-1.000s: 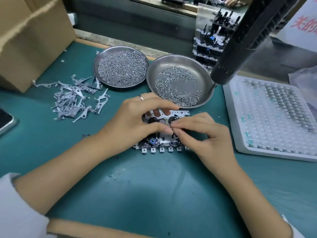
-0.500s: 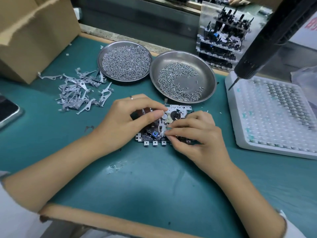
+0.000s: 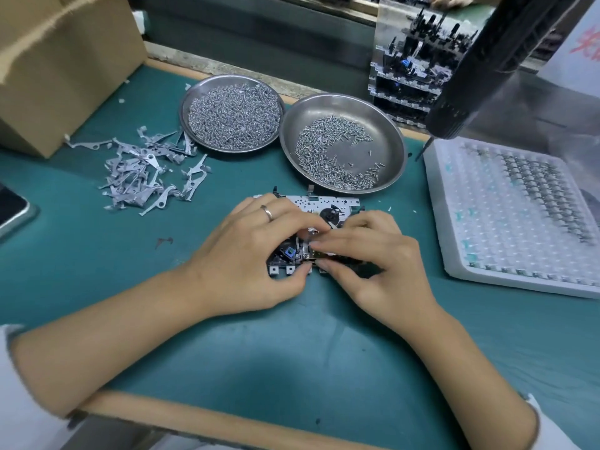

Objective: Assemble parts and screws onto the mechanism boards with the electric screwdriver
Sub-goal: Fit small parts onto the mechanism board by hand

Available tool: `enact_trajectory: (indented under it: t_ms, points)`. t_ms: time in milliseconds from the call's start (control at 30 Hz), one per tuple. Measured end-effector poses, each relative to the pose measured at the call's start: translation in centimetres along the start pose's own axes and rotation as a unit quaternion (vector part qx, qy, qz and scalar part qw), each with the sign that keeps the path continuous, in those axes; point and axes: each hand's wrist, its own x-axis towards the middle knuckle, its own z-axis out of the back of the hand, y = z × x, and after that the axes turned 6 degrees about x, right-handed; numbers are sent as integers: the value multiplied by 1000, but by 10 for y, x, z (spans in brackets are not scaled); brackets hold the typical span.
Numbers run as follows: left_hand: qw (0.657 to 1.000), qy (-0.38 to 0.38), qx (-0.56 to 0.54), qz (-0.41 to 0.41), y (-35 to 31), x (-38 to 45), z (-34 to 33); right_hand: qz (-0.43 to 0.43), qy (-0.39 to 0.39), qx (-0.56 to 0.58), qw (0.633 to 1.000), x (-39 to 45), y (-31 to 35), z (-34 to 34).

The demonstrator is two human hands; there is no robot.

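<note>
Nearest the viewer, the wooden front edge of the teal-matted work table (image 3: 227, 368) runs across the bottom, with bare mat between it and the hands. Left hand (image 3: 256, 251), ring on one finger, curled narrow, thumb and fingertips pinching at the flat silver-and-black metal mechanism board (image 3: 328, 206). Right hand (image 3: 373, 254) likewise narrow, index and thumb nipped on a small part at the board's middle; the part is too small to identify. Board lies flat at mat centre, long axis left–right, tabbed edge toward the person. Left of it, a loose pile of grey stamped metal levers (image 3: 146, 173). Just behind, two round steel dishes of screws, touching: fuller one (image 3: 232, 113), sparser one (image 3: 344, 144). Right, a white foam tray (image 3: 506, 222). Black electric screwdriver (image 3: 480, 63) hangs above, bit tilted down-left, unheld.
</note>
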Motion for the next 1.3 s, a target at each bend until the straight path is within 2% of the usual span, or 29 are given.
enact_trajectory:
  t_ms: [233, 367, 433, 500, 567, 633, 800, 967, 1100, 1300]
  points:
    - [1000, -15, -15, 9, 2, 0, -4, -45, 10, 56, 997, 0, 2, 1]
    - [999, -25, -33, 31, -1, 0, -7, -42, -3, 63, 997, 0, 6, 2]
    - [998, -34, -39, 36, -2, 0, -8, -35, -54, 59, 996, 0, 9, 4]
    - [998, -36, -45, 36, -2, -1, -8, -44, -154, 51, 986, 4, 14, 9]
    - [997, -33, -58, 40, -2, -1, -7, -56, -267, 54, 960, 14, 18, 18]
    - [996, -29, -68, 46, -2, -1, -7, -70, -329, 87, 938, 30, 23, 31]
    - [995, -25, -83, 56, -1, -1, -7, -86, -314, 124, 937, 81, 38, 56]
    - [993, -22, -101, 58, -1, -2, -7, -105, -365, 168, 910, 113, 46, 57]
    - [992, -25, -108, 66, 1, -1, -8, -89, -405, 172, 894, 125, 47, 54]
    - [991, -26, -112, 66, 3, 1, -7, -85, -399, 235, 882, 116, 55, 38]
